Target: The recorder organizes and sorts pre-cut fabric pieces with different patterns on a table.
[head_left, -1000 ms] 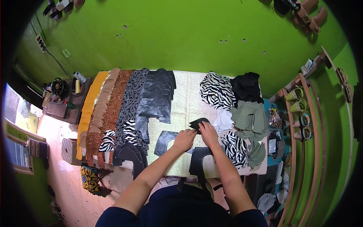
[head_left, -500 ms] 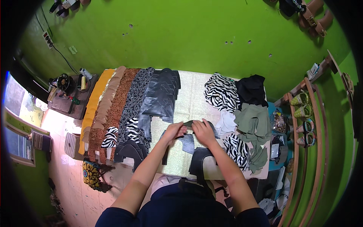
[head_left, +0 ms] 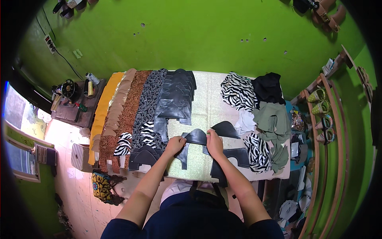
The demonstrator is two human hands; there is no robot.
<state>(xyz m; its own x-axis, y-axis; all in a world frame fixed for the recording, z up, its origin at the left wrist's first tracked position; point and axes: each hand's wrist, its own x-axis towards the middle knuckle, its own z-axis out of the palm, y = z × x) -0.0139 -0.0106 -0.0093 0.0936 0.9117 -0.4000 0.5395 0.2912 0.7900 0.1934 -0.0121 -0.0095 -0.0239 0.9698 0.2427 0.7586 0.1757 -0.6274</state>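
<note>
Over the middle of the table I hold a curved black leather piece by its two ends, its smooth dark face showing. My left hand pinches its left end. On the other end, the fingers of my right hand are closed. Just beyond the right hand lies another black leather piece. A U-shaped black cutout is beside and nearer than that hand, partly under my forearm. To the far left, overlapping black leather pieces form a long row.
Rows of yellow, leopard-print and grey-patterned pieces cover the left of the table. Zebra-print and olive cloth lie right. A wooden rack with shoes stands at the right; a sewing machine is far left.
My hands have drawn apart and slightly nearer, with the held leather piece stretched between them and its smooth face now showing. A black piece beyond my right hand is now in plain sight.
</note>
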